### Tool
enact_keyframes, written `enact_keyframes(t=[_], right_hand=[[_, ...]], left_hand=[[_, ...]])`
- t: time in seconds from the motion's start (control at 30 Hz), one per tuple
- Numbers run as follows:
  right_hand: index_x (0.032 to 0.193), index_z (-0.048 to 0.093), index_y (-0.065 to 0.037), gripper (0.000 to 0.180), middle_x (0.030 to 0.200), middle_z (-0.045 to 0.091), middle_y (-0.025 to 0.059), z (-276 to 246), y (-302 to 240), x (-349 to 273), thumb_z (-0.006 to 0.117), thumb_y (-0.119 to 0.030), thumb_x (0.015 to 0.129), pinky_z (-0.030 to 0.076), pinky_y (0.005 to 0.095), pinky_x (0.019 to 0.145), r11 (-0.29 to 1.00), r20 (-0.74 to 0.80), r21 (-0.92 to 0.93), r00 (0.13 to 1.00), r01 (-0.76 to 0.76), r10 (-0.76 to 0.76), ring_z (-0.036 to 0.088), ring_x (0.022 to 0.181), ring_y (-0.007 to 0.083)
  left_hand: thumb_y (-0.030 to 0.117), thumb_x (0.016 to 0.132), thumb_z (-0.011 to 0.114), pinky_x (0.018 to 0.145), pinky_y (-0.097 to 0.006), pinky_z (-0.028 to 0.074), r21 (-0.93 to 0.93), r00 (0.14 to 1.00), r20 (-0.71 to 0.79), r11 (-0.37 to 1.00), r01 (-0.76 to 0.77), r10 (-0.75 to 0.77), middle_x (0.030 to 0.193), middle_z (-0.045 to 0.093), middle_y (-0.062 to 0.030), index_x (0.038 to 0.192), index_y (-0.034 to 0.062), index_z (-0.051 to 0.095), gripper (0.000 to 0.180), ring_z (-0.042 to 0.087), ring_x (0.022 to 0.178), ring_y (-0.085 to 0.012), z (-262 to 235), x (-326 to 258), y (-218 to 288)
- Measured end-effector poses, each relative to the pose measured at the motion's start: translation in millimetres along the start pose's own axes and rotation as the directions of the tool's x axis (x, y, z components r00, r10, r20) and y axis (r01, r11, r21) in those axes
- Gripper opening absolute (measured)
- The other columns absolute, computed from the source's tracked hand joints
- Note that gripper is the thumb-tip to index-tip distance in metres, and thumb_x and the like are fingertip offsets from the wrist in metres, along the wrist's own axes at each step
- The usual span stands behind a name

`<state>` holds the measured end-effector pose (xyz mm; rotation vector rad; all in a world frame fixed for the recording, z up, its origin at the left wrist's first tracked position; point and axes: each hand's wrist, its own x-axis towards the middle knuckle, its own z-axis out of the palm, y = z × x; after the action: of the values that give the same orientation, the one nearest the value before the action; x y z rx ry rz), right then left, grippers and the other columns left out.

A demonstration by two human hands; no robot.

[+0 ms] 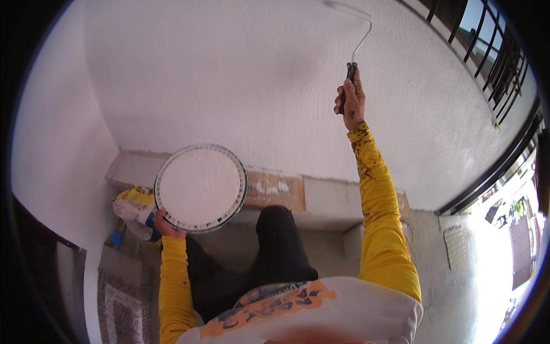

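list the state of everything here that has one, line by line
Round white disc, held; lid or open paint, unclear
Left hand, gripping the disc's edge
Paint roller, raised near the white wall; contact unclear
Right hand, closed around the roller's handle
Right sleeve, dark-stained toward the wrist
Brown panel, splotched with white

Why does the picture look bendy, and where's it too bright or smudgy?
In the head view, straight edges curve near the black rim, fisheye-style; glare washes out the far right; the roller looks faint and blurry; a soft shadow dims the white wall left of its handle.
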<state>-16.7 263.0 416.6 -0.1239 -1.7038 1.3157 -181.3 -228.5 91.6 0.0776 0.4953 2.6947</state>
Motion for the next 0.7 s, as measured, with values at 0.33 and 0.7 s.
enact_keyframes(t=[0.33, 0.7], right_hand=[[0.154, 0.029, -0.013, 0.058, 0.075, 0.045, -0.0024, -13.3, 103.5, -182.2, 0.049, -0.027, 0.101, 0.039, 0.0205, 0.035, 0.930, -0.036, -0.112, 0.937, -0.350, 0.348, 0.043, 0.047, 0.0043], [0.156, 0.023, -0.025, 0.064, 0.073, 0.048, -0.0013, -28.2, 219.1, -331.6, 0.053, -0.034, 0.100, 0.042, 0.0270, 0.036, 0.620, -0.062, 0.015, 0.618, -0.784, 0.784, 0.047, 0.046, 0.0090]], left_hand=[[0.021, 0.074, 0.060, 0.105, -0.049, 0.045, 0.037, 0.996, 0.012, 0.996, 0.084, -0.085, 0.131, 0.060, -0.0136, 0.130, 0.0034, 0.055, 0.059, 0.057, 0.120, -0.0347, -7.6, 3.2, 5.8], [0.025, 0.073, 0.059, 0.108, -0.049, 0.042, 0.097, 0.994, -0.084, 0.992, 0.080, -0.072, 0.134, 0.058, -0.0152, 0.132, 0.0020, 0.053, 0.063, 0.055, 0.122, -0.0353, -1.1, 4.9, 4.8]])
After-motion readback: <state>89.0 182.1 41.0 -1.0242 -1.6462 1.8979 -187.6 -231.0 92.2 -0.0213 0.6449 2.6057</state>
